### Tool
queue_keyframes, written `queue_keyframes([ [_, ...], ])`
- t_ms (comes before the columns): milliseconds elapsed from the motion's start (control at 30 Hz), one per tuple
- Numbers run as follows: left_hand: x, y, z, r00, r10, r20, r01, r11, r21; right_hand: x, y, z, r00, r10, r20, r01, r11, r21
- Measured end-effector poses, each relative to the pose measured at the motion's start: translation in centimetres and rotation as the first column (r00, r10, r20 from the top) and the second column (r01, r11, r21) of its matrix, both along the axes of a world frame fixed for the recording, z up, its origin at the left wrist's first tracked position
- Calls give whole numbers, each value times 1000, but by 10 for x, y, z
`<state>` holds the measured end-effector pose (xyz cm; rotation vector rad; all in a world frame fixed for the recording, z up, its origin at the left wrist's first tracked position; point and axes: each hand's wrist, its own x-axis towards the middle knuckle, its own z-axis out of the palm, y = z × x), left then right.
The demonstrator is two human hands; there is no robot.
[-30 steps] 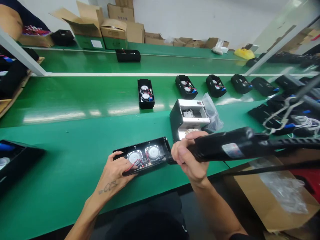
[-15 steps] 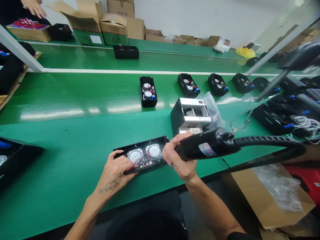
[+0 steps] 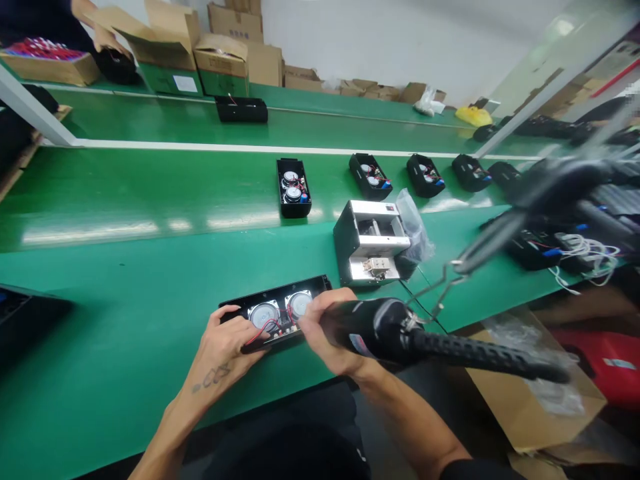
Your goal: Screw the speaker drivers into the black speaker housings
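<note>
Left hand (image 3: 227, 343): fingers parted and bent, spanning the left end of the black case, with a grip at its walls; some fingertips reach inside, beside a red wire (image 3: 260, 331). Tattoo on the wrist side.

Right hand (image 3: 333, 333): curled closely round the front part of a black handheld tool (image 3: 367, 327), thumb and fingers wrapped about the barrel. The tool's tip is hidden by the hand; contact with the case cannot be told.

Black case (image 3: 277, 295): one, long, lying at a slant on the green work mat (image 3: 150, 300) in front of the person, hollow side up. Contents: two round speakers, left (image 3: 264, 317) and right (image 3: 299, 305), side by side; the right one partly covered by the right hand.

Tool fittings: ribbed cord (image 3: 475, 353) from the rear end; wire hook (image 3: 440, 293) near that end.

Bench machine (image 3: 375, 240): one, grey and black, just beyond the case to its right; clear plastic bag (image 3: 415, 230) against its right side.

Further speaker case (image 3: 293, 190): upright lengthwise on the green strip beyond the mat, well apart from both hands; similar cases in a row to its right.
</note>
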<state>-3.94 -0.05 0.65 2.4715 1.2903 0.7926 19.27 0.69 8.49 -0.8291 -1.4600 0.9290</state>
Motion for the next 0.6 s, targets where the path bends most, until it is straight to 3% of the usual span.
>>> queue_keyframes([
  [100, 0, 4, -4, 1000, 12, 24, -14, 997, 71, 15, 12, 15, 992, -31, -124, 40, 997, 68],
  [167, 1, 6, -6, 999, 24, 35, -27, 995, 92, 40, 26, 26, 955, -185, -231, 202, 978, 53],
  [267, 4, 5, -7, 998, 46, 50, -50, 995, 87, 84, 53, 36, 822, -510, -253, 544, 835, 82],
  [333, 7, 3, -8, 996, 67, 63, -72, 994, 82, 105, 69, 35, 754, -607, -252, 646, 754, 118],
  [367, 9, 2, -9, 995, 73, 69, -78, 994, 82, 112, 74, 33, 743, -621, -251, 661, 739, 128],
  [467, 13, 1, -10, 995, 73, 71, -78, 995, 62, 115, 80, 25, 777, -600, -191, 626, 768, 136],
  [600, 15, 1, -10, 995, 89, 52, -92, 994, 50, 101, 63, 26, 901, -427, -76, 431, 902, 35],
])
